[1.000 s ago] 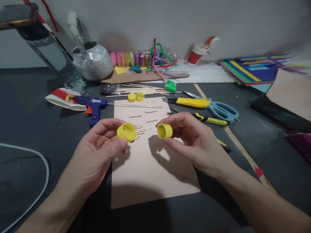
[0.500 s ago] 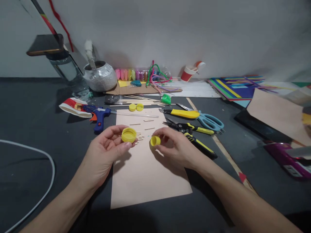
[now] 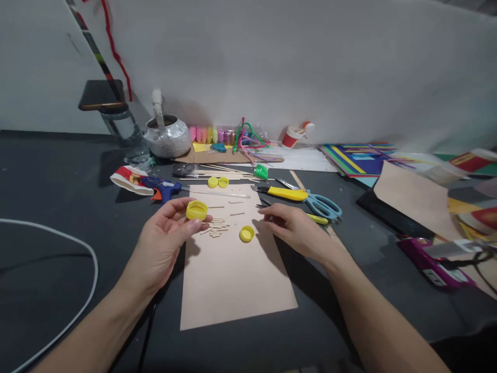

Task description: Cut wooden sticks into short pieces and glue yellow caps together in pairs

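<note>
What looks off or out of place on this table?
A dark, phone-like slab lies across the top of the clear bottle at back left, an unsteady-looking perch. Short sticks lie at mixed angles on the pale sheet, strewn, not lined up. The yellow cap in the left hand looks intact.

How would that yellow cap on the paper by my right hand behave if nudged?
The yellow cap looks like thin-walled plastic, so probably light and fairly stiff. Open side up on the paper, it would likely slide rather than roll.
</note>
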A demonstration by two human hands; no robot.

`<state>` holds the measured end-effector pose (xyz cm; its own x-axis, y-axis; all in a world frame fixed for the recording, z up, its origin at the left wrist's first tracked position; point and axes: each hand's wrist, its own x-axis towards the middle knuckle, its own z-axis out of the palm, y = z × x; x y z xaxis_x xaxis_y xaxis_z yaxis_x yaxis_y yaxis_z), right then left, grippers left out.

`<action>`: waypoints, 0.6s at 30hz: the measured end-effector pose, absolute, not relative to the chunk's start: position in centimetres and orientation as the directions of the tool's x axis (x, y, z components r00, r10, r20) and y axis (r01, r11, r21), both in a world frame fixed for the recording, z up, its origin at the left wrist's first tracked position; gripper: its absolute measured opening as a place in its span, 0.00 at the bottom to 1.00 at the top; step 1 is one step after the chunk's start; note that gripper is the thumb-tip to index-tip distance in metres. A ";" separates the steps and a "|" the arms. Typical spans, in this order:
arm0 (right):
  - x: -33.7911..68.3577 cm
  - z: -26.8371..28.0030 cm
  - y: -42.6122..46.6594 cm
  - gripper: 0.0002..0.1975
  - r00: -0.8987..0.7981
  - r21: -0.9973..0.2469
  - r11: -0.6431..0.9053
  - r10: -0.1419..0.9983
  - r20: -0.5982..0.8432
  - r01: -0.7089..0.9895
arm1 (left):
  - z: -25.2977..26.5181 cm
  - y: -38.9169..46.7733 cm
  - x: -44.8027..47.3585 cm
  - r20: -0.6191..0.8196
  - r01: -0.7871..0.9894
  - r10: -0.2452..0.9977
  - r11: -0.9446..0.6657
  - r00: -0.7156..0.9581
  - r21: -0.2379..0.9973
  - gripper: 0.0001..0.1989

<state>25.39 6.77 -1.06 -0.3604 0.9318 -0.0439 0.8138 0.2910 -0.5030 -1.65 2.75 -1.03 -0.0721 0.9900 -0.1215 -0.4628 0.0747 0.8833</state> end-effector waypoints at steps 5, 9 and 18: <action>24.2 -0.1 6.7 0.17 -0.349 -0.526 0.291 0.937 -0.013 0.799 | -0.4 1.9 -1.7 0.022 -0.515 0.999 -0.039 -0.039 0.856 0.12; 21.2 1.5 7.3 0.15 -0.468 -0.527 0.372 0.882 -0.056 0.764 | -0.2 0.2 -0.9 0.115 -0.559 0.909 0.143 0.401 0.817 0.17; 5.8 0.1 13.3 0.16 -0.443 -0.506 0.271 0.858 -0.259 0.819 | 0.5 0.0 -1.9 0.254 -0.662 0.859 0.124 0.445 0.739 0.19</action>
<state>5.75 13.28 0.09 -0.4435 0.8582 -0.2586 0.8191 0.2710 -0.5055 -1.94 0.01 0.50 0.4452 0.8585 0.2543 -0.6618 0.1242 0.7393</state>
